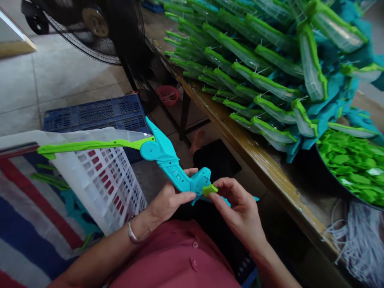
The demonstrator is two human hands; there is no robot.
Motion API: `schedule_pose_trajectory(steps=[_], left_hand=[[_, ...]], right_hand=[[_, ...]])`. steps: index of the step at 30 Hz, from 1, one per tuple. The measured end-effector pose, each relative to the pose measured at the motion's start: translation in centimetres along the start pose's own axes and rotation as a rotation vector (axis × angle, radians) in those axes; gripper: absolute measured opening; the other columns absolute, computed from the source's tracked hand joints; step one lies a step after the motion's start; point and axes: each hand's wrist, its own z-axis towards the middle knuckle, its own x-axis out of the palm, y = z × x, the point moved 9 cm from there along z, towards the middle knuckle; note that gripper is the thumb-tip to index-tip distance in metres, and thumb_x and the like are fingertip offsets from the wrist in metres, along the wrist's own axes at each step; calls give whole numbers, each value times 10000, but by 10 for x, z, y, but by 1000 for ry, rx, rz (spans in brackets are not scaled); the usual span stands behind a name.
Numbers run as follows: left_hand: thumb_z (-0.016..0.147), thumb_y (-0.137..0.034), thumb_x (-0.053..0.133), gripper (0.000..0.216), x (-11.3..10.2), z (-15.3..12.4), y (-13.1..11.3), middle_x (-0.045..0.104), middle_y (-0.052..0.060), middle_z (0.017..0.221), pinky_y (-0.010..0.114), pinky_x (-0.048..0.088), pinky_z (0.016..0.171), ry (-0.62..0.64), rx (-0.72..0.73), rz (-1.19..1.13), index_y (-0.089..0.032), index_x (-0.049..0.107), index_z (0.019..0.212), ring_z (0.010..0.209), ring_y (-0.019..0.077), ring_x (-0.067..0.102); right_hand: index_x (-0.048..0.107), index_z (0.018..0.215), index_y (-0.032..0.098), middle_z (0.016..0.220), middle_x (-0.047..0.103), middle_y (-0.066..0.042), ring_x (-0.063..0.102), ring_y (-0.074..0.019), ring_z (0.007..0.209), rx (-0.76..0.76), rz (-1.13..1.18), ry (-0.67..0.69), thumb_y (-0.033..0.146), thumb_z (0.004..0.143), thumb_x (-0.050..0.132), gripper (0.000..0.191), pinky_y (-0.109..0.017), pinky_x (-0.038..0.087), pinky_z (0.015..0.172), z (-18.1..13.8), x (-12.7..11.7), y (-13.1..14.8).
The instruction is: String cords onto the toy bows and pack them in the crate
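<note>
My left hand [172,200] is wrapped round the grip of a turquoise plastic toy [168,160], thumb along its near side. A long translucent blade with a bright green edge [99,145] runs from the toy out to the left. Between the thumb and forefinger of my right hand [237,204] is a small green plastic piece [210,189]. It sits against the lower right end of the turquoise body; I cannot tell whether it is seated there. Part of that end is hidden behind my right fingers.
Many similar toys [258,80] are stacked on a wooden table [222,116] at right. A dark basin [327,172] there holds loose green pieces; white cords [360,240] hang nearby. At left stand a white basket [111,188], a blue crate [90,112] and a fan [99,32].
</note>
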Motion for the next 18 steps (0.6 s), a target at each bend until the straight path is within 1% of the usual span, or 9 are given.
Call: schedule_pose_trajectory(steps=[3,5,8,10,14,16,18], left_hand=[[818,-248,802,670,1,1,3,603,123,1446,492,449,1130,6,2,-24,-237,519,1426,1299,313,592],[824,-239,802,666,1,2,4,591,126,1462,501,434,1143,11,6,-21,-236,519,1428,1319,317,577],[824,-244,804,659,-1,5,8,597,132,1454,511,420,1145,4,-6,-29,-222,528,1422,1310,323,580],[809,-249,814,646,-3,7,10,618,123,1428,498,421,1133,-10,-9,-36,-222,556,1400,1284,320,592],[782,-238,831,604,-2,8,10,655,104,1372,463,446,1089,-3,8,-61,-232,614,1345,1229,309,614],[786,-236,830,586,0,7,9,663,99,1351,452,463,1066,6,10,-66,-238,624,1334,1207,304,621],[785,-243,835,572,-1,7,9,677,94,1317,436,475,1043,-12,11,-51,-241,631,1319,1174,292,632]], right_hand=[[663,1101,252,1002,657,-15,640,-144,907,-25,-27,-67,192,954,690,162,-251,546,783,1,0,-7],[683,1086,250,1032,641,-25,623,-150,938,-22,-32,-108,196,949,695,147,-264,536,799,1,0,-12],[675,1053,247,1031,625,-23,604,-159,965,-5,-11,-159,211,945,704,118,-292,517,840,-1,1,-18],[666,1028,241,1012,627,-23,591,-177,1002,-36,-40,-187,215,944,706,96,-328,499,889,-1,1,-18],[676,1022,234,1064,622,-40,565,-200,1076,-103,-139,-204,217,946,699,81,-378,468,965,-1,4,-13],[673,1032,232,1136,600,-51,562,-201,1119,-81,-131,-202,221,946,696,90,-373,474,977,0,4,-14],[659,1024,228,1187,582,-58,563,-199,1150,-55,-129,-193,225,945,692,86,-366,483,986,1,5,-13]])
